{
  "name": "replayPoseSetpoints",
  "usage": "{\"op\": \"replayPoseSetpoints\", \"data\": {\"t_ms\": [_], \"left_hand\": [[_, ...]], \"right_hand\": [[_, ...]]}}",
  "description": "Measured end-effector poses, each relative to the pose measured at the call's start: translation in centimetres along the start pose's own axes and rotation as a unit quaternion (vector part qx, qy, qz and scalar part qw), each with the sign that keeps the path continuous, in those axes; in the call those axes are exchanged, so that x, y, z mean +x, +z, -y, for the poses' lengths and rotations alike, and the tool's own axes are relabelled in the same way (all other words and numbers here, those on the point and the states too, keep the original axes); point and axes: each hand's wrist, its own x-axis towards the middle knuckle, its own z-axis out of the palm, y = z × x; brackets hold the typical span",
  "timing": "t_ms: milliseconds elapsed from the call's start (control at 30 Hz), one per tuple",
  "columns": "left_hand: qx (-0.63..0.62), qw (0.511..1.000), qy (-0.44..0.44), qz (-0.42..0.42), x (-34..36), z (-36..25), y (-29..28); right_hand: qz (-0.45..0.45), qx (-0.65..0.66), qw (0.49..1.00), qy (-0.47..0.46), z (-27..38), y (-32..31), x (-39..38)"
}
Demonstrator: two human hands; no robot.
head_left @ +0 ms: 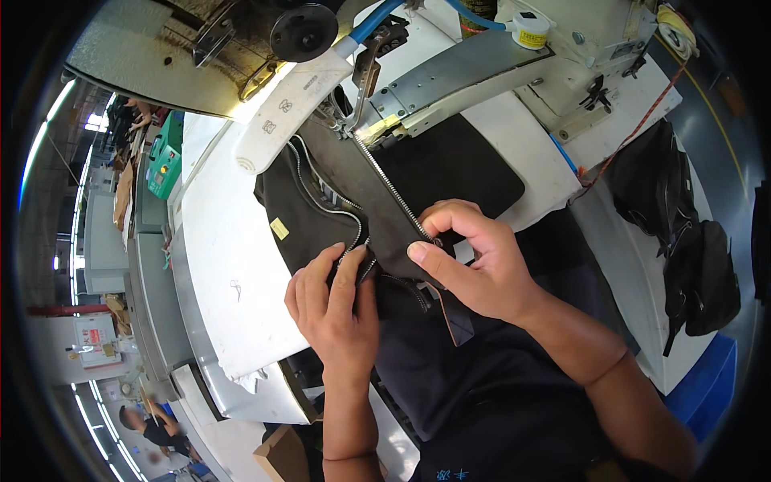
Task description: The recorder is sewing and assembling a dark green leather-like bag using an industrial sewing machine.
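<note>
A dark bag piece (309, 217) with metal-toothed zippers lies under the sewing machine's presser foot (341, 122). One straight zipper (393, 191) runs from the foot down to my right hand (486, 269), whose thumb and forefinger pinch the strip's edge. On the left, my left hand (336, 309) bends its fingers over the curved zipper edge and holds the gathered material; its thumb is partly hidden. A small yellow label (279, 229) is on the piece's left part. Below the hands hangs a dark tab with a brown edge (456, 317).
The sewing machine's arm (466, 88) and a white lamp-like housing (293, 108) stand over the work. White table cover (229, 289) spreads to the left. Dark bag pieces (699, 273) lie at right, above a blue bin (711, 394). Another person (157, 426) is far left.
</note>
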Motion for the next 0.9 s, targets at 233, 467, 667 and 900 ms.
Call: {"op": "replayPoseSetpoints", "data": {"t_ms": [233, 467, 667, 900], "left_hand": [[-0.032, 0.999, 0.034, 0.004, 1.1, 0.0, 0.0], [0.023, 0.992, 0.121, 0.02, 0.7, 1.3, 0.0], [0.014, 0.994, 0.108, 0.024, 1.2, 1.7, -1.5], [0.023, 0.996, 0.083, 0.004, 1.4, 1.7, -4.4]], "right_hand": [[0.017, -0.072, 0.997, 0.013, 0.6, -0.3, 0.4], [0.011, -0.016, 0.998, 0.062, 0.5, -0.5, 0.5], [0.032, 0.055, 0.99, 0.127, 2.1, -0.4, 0.6], [0.044, 0.109, 0.981, 0.154, 4.5, -0.5, 1.3]]}}
